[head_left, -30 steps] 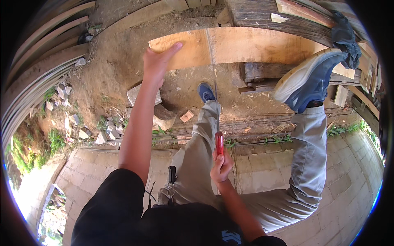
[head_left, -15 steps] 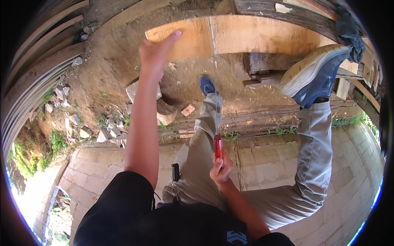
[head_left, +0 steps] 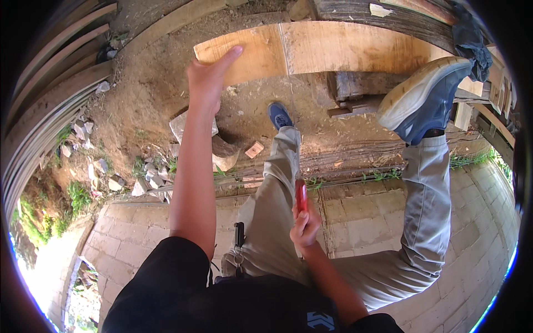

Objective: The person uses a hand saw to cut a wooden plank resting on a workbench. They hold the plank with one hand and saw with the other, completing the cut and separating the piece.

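Note:
My left hand (head_left: 208,77) presses on the left end of a pale wooden board (head_left: 355,47), its thumb stretched over the top face and its other fingers hidden beneath. A thin straight line crosses the board to the right of that hand. My right hand (head_left: 305,228) is wrapped round the red handle of what looks like a handsaw (head_left: 301,197), seen nearly edge-on. Its blade is hard to make out against the background. My right shoe (head_left: 425,100) is raised onto the right part of the board.
Dark timbers (head_left: 366,83) lie under and behind the board. My left shoe (head_left: 280,115) stands on dirt, near a wood offcut (head_left: 254,149) and a log piece (head_left: 225,152). Stacked planks (head_left: 61,94) and broken stones (head_left: 152,175) are at the left. A dark cloth (head_left: 472,41) hangs at far right.
My right hand and the red handle have shifted slightly right and back toward me. My left hand, the board and my raised foot keep nearly the same places.

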### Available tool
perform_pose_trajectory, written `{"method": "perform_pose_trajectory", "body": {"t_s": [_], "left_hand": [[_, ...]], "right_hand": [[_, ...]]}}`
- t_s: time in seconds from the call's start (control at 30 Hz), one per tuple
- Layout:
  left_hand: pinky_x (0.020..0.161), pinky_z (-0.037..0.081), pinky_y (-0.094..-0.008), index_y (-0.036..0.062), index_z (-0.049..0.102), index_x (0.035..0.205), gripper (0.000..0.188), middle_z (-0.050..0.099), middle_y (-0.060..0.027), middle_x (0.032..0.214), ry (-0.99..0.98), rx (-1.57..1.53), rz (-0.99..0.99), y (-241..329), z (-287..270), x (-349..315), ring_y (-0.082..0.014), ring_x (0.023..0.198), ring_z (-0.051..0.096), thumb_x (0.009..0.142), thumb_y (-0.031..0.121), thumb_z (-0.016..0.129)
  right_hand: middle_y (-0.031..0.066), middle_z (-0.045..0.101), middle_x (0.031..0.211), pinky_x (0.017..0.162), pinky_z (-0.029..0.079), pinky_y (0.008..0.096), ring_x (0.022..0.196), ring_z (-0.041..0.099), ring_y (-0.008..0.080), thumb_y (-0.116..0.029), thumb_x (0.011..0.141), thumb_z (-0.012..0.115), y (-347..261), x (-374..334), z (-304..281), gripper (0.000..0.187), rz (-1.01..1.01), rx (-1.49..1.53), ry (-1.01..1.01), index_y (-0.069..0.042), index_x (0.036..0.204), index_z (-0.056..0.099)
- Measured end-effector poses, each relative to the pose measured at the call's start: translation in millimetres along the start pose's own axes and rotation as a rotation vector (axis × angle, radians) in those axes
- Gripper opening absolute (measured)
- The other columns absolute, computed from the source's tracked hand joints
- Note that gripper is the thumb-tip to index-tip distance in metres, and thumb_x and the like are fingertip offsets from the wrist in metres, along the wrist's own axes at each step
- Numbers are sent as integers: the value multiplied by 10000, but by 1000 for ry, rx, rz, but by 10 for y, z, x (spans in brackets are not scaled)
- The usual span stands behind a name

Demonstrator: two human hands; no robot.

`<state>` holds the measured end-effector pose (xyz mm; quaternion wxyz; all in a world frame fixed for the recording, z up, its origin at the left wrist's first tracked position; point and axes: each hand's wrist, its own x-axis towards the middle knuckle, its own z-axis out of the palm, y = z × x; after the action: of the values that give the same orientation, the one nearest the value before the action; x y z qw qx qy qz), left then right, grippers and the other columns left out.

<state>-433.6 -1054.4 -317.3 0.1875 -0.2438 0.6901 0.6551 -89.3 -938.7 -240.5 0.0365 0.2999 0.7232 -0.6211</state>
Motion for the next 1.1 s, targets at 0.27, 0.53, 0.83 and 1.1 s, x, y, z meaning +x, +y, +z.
{"method": "perform_pose_trajectory", "body": {"t_s": [0.27,0.53,0.83,1.1], "left_hand": [[746,561,-295,-44,702,1059,364,732,-127,966,-18,60,-61,31,39,-54,-162,832,704,796,163,847],[780,563,-304,-33,701,1042,393,727,-125,963,7,28,-7,-133,-19,-36,-171,847,700,776,202,870],[767,568,-311,-49,681,1030,399,723,-150,959,16,33,-3,24,56,-45,-183,827,704,773,191,869],[775,571,-315,-50,696,996,376,725,-166,947,43,106,-55,44,90,-121,-182,845,710,768,192,872]], "right_hand": [[12,465,620,491,331,289,552,412,89,-186,1035,446,-366,1140,203,305,3,186,26,5,822,552],[70,497,664,513,366,320,566,481,156,-260,1051,415,-194,383,-109,371,32,-58,-35,13,870,590],[57,487,648,490,350,312,531,455,132,-252,1045,426,-84,253,-75,363,56,59,24,3,826,563],[46,492,648,490,359,316,541,465,118,-254,1050,412,-342,469,18,373,70,-5,10,-1,821,563]]}}
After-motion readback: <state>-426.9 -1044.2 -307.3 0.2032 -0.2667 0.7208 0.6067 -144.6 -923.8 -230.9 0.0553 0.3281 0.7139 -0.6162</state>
